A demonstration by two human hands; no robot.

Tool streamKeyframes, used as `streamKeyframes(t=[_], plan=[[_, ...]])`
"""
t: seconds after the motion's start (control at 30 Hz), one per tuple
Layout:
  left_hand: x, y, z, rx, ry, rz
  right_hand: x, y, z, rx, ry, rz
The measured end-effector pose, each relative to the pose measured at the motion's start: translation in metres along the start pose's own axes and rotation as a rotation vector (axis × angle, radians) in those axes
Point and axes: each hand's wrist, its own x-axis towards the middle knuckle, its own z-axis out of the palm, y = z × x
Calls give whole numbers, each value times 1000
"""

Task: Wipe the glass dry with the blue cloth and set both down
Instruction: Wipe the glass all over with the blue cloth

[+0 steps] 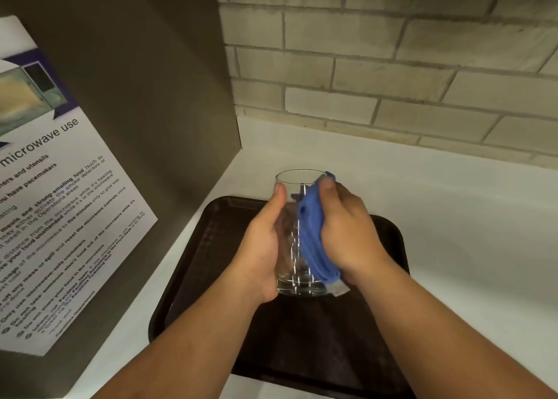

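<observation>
A clear drinking glass point(294, 238) is held upright above a dark tray. My left hand point(264, 244) wraps its left side, thumb near the rim. My right hand point(347, 232) presses a bunched blue cloth point(315, 238) against the glass's right side, from the rim down to the base. A white label of the cloth sticks out below, near the glass's bottom. Part of the cloth is hidden under my right palm.
The dark brown tray point(377, 323) lies on a white counter point(468, 232). A grey panel point(157, 102) with a microwave-use notice point(54, 217) stands close on the left. A tiled wall point(392, 66) closes the back.
</observation>
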Motion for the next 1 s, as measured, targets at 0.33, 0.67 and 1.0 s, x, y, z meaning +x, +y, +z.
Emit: streamKeyframes(t=[0.33,0.67,1.0], plan=[[24,7,-12,-47,115,-45,-33,13,13,-349,-131,-162],[18,10,-9,-9,144,-6,-18,10,5,-34,-194,130],[9,7,-7,-10,24,19,12,-14,4,-53,12,-20]])
